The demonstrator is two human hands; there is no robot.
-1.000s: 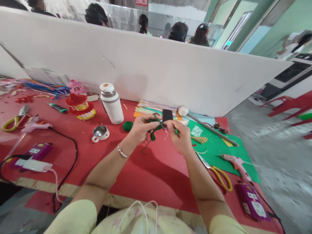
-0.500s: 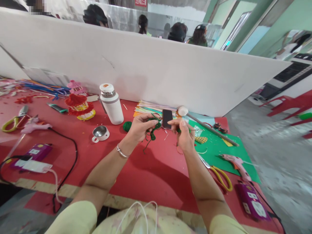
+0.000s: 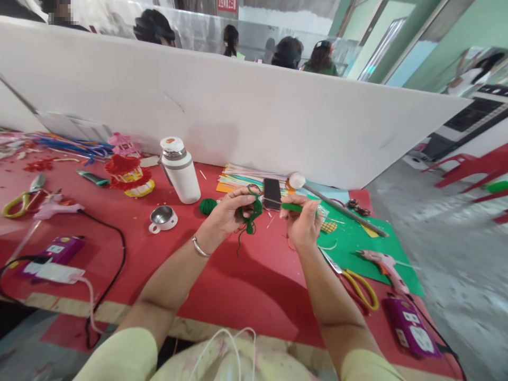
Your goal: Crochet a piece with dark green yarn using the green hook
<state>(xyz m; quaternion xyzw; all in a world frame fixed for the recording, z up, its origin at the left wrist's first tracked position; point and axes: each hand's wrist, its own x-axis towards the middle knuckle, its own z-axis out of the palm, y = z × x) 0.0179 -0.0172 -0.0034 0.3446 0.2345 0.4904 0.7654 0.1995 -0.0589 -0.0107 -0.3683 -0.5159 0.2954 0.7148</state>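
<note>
My left hand (image 3: 235, 207) is closed on a small dark green crochet piece (image 3: 251, 221), with loose yarn ends hanging under it. Held in my right hand (image 3: 304, 221) is a crochet hook with a green handle (image 3: 292, 207); its thin metal shaft points left toward the crochet piece. Whether the hook's tip touches the yarn is too small to tell. A ball of green yarn (image 3: 207, 206) lies on the red table (image 3: 254, 296), just beyond my left wrist. Behind the gap between my hands lies a black phone (image 3: 272, 191).
Left of my hands stand a white thermos (image 3: 180, 172) and a metal-lined cup (image 3: 163, 217). Yellow-handled scissors (image 3: 360, 288), a pink glue gun (image 3: 387, 267) and a purple power box (image 3: 410, 325) lie to the right. A white partition (image 3: 238, 106) borders the table's back.
My right hand has turned, so the hook's green handle and shaft now show more plainly. The fingers of my left hand have shifted, and the crochet piece hangs slightly lower.
</note>
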